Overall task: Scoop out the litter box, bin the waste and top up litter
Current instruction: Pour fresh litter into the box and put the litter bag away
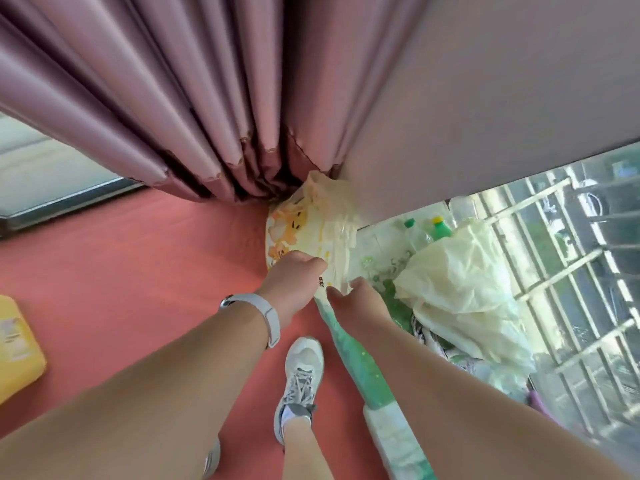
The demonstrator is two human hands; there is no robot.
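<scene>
Pink floor (138, 258) running up to mauve curtains (166, 98), with a tiled sill and window bars off to my right. The litter bag (304, 226), yellowish plastic with orange cartoon print, is wedged in the corner where the curtain meets the wall, straight ahead of both hands. Its long axis stands roughly upright, the crumpled neck pointing up toward the curtain. My left hand (294, 275) is closed on the bag's lower front, so it's the one already there. My right hand (349, 294) is just beside the bottom edge, fingers loosely curled, not clamped on anything as far as I can tell. I'd guess the lift has to come up and toward me.
</scene>
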